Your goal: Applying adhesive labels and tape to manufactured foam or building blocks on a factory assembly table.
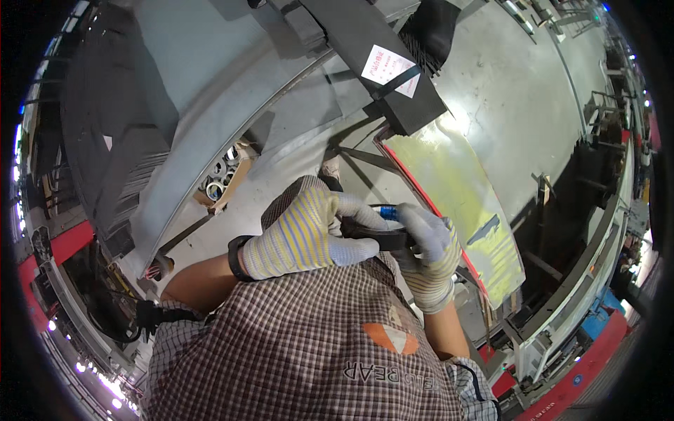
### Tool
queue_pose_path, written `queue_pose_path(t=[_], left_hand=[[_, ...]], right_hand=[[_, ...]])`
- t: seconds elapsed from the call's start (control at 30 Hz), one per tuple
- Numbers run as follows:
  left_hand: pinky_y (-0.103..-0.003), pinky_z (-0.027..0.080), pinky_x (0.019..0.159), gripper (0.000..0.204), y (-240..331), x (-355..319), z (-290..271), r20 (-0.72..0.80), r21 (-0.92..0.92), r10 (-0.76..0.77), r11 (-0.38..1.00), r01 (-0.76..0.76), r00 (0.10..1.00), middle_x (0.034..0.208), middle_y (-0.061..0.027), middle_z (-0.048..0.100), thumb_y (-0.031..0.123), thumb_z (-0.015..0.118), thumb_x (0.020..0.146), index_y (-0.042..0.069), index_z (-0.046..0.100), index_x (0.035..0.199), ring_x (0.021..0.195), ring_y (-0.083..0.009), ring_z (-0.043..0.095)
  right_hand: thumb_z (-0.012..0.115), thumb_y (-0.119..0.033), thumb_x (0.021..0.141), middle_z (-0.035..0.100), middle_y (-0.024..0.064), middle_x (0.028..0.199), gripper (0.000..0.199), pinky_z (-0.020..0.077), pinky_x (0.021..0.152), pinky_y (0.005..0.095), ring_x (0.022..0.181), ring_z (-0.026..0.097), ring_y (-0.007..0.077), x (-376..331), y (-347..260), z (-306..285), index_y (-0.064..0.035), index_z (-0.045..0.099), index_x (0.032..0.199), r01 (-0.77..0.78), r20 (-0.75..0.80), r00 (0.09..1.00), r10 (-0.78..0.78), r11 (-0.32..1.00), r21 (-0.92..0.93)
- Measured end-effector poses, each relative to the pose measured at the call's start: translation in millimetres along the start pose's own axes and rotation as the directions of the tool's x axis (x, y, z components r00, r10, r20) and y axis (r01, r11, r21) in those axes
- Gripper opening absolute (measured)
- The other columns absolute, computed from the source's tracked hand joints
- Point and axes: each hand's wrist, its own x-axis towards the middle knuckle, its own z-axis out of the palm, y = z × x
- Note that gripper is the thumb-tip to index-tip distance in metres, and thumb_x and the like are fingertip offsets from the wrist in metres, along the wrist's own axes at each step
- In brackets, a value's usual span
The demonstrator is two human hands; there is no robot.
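Observation:
In front of my checked apron, both gloved hands hold a black ring-shaped roll (388,240), which looks like a roll of tape with some blue on its inner core. My left hand (302,231) is closed on its left side, the thumb along the near edge and the fingers over the top. On the right side, the bent fingers of my right hand (430,254) grip the roll. Whether a tape end is pulled loose is hidden by the fingers. Both gloves are knitted, pale with yellow stripes.
A large curved grey panel (203,63) fills the upper left. Beyond my hands juts a black beam (411,112) with a white label. To the right leans a yellow-green panel (456,182) with a red edge. A cardboard box (242,172) of rolls sits below the grey panel.

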Motion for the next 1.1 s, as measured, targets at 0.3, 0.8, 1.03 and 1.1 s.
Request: queue_pose_path(t=[0.3,0.8,1.03,1.1], left_hand=[[-0.023,0.054,0.082,0.036,23.8,34.7,-49.5,-0.047,-0.186,0.107,0.976,-0.114,0.993,0.107,-0.0093,0.072,0.008,0.079,0.082,-0.005,0.072,0.114,0.098,-0.0122,0.067],[-0.022,0.043,0.06,0.038,27.6,17.5,-39.1,-0.412,0.032,0.193,0.98,-0.198,0.89,0.087,-0.001,0.073,0.01,0.078,0.079,0.005,0.075,0.117,0.067,-0.0043,0.055],[-0.021,0.043,0.059,0.038,25.6,19.2,-16.0,-0.508,-0.104,0.166,0.962,-0.251,0.845,0.087,-0.0012,0.073,0.01,0.077,0.08,0.006,0.075,0.118,0.064,-0.0035,0.055],[-0.021,0.043,0.059,0.039,23.2,20.2,-11.9,-0.522,-0.047,0.187,0.968,-0.247,0.832,0.088,-0.0013,0.073,0.01,0.076,0.08,0.007,0.075,0.119,0.064,-0.0032,0.055]], right_hand=[[0.086,-0.03,0.082,0.066,0.0077,0.102,0.038,0.0512,0.086,0.0326,0.095,0.063,0.0185,78.0,10.0,27.0,-0.0056,0.066,0.103,-0.257,0.05,0.954,0.295,0.723,0.641],[0.081,-0.023,0.085,0.064,0.0064,0.104,0.031,0.0525,0.082,0.0309,0.091,0.062,0.0154,131.0,28.6,36.6,-0.0084,0.063,0.106,-0.452,0.436,0.883,0.175,0.568,0.687],[0.079,-0.022,0.087,0.065,0.0066,0.103,0.029,0.0527,0.083,0.0312,0.092,0.062,0.0154,135.4,35.2,26.3,-0.0072,0.063,0.106,-0.45,0.487,0.864,0.131,0.636,0.627],[0.079,-0.021,0.087,0.066,0.0071,0.104,0.028,0.0529,0.084,0.0316,0.093,0.063,0.0159,135.5,37.2,24.6,-0.0069,0.064,0.107,-0.458,0.489,0.864,0.122,0.595,0.661]])
